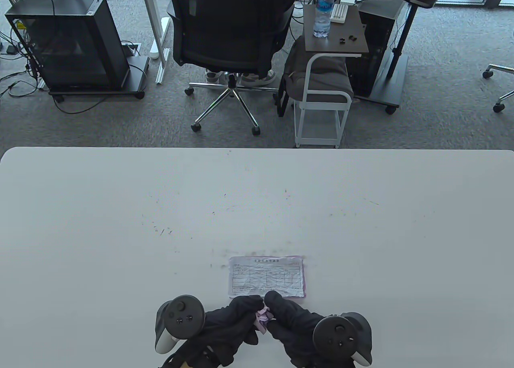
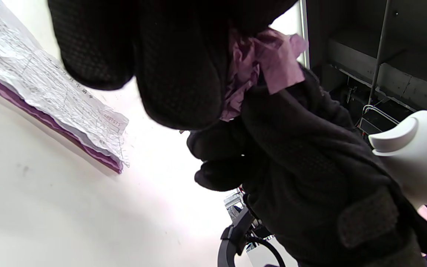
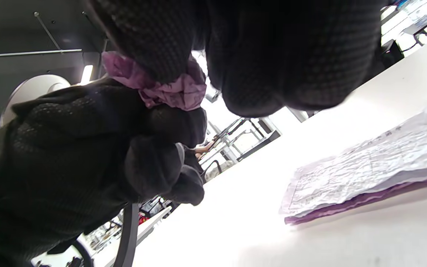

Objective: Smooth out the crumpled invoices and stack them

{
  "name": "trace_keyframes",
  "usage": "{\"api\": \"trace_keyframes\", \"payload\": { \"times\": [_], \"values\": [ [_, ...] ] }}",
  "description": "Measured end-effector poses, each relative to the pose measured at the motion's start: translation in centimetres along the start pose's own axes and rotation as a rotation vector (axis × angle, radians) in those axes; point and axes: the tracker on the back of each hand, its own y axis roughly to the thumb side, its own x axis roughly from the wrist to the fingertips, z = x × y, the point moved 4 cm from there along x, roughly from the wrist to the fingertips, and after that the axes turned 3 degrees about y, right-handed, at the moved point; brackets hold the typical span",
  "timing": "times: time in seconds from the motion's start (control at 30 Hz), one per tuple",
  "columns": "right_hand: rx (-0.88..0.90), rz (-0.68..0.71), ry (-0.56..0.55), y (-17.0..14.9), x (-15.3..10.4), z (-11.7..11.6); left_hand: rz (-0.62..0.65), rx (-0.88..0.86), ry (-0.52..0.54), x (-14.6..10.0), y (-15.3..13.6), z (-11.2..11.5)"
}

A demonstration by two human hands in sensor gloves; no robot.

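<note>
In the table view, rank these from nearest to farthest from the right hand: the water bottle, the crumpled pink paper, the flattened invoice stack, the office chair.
1. Crumpled pink paper: pinched between the right hand and the left hand.
2. Flattened invoice stack: on the table just beyond the fingertips.
3. Office chair: on the floor past the table's far edge.
4. Water bottle: on the small side table, farthest back.

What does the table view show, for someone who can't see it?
Both gloved hands, left hand and right hand, pinch a crumpled pink invoice together near the white table's front edge. Just beyond lies a stack of flattened invoices.
</note>
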Motion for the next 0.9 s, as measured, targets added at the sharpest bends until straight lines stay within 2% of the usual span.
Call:
{"api": "trace_keyframes", "payload": {
  "times": [0.1, 0.17, 0.27, 0.43, 0.57, 0.63, 0.7, 0.77, 0.83, 0.9],
  "values": [
    [0.078, 0.049, 0.074, 0.2, 0.2, -0.4, -0.006, -0.03, -0.018, 0.1, 0.0, 0.4],
    [0.151, 0.014, 0.097, -0.2, 0.2, -0.9, -0.007, -0.039, -0.013, 0.1, 0.1, 0.4],
    [0.142, -0.047, -0.006, -0.9, 0.2, -0.8, -0.007, -0.039, -0.005, 0.0, -0.2, 0.3],
    [0.115, -0.04, -0.084, -0.9, 0.0, 0.1, -0.016, -0.132, -0.032, 0.1, -0.6, 0.6],
    [0.06, -0.068, -0.162, -1.2, -0.4, 1.4, -0.02, -0.184, 0.004, 0.0, -1.2, 0.2],
    [-0.006, -0.056, -0.124, -0.9, -0.3, 1.2, 0.014, -0.201, -0.061, 0.0, -0.7, 0.6],
    [-0.083, -0.023, -0.116, 0.0, -0.3, 0.8, 0.055, -0.1, -0.104, 0.1, 0.2, 1.3],
    [-0.088, -0.011, -0.115, 0.6, -0.2, 0.5, 0.098, 0.065, -0.106, 0.2, 1.1, 1.7],
    [-0.06, -0.027, -0.13, 0.5, -0.2, 0.5, 0.119, 0.159, -0.024, 0.1, 1.5, 1.2],
    [-0.006, -0.025, -0.124, 0.0, -0.3, 0.6, 0.105, 0.105, 0.059, 0.1, 1.3, 0.4]
  ]
}}
